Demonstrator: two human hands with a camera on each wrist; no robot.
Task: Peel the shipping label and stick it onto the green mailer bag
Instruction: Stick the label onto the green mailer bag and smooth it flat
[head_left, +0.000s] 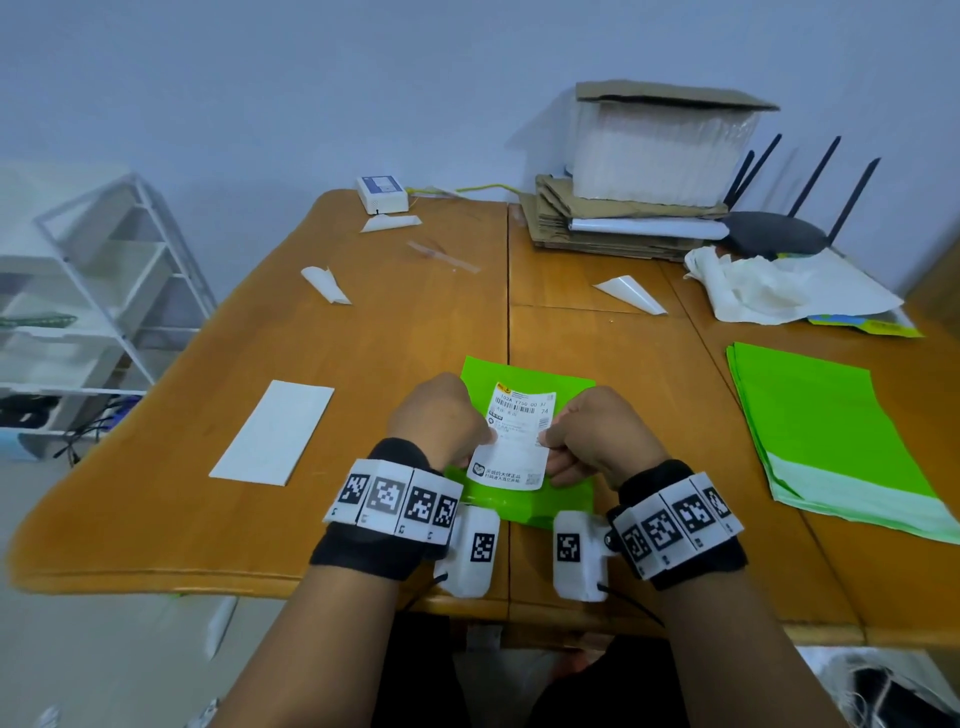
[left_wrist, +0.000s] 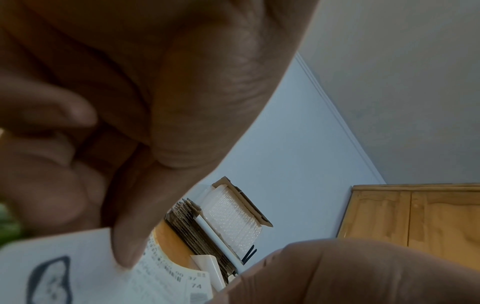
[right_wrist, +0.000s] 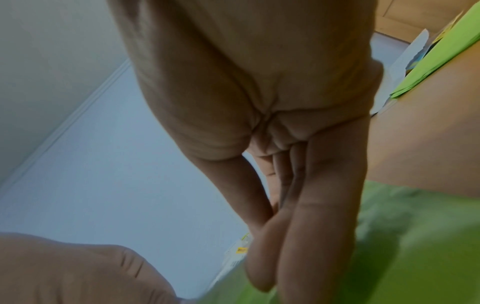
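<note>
A white shipping label (head_left: 517, 439) with barcodes is held up over the green mailer bag (head_left: 519, 376), which lies flat on the wooden table (head_left: 363, 332) near its front edge. My left hand (head_left: 444, 423) pinches the label's left edge, thumb on its printed face (left_wrist: 85, 273). My right hand (head_left: 587, 434) pinches the right edge, and in the right wrist view only a sliver of the label (right_wrist: 237, 255) shows beside the fingers (right_wrist: 262, 257). The label's far end curls upward. The bag (right_wrist: 402, 236) fills the lower right of that view.
A stack of green mailer bags (head_left: 831, 436) lies at the right. A white backing sheet (head_left: 275, 431) sits at the left, with curled liner scraps (head_left: 324, 283) farther back. Cardboard and bubble wrap (head_left: 660, 156), a router (head_left: 774, 228) and crumpled paper (head_left: 784, 291) crowd the far right.
</note>
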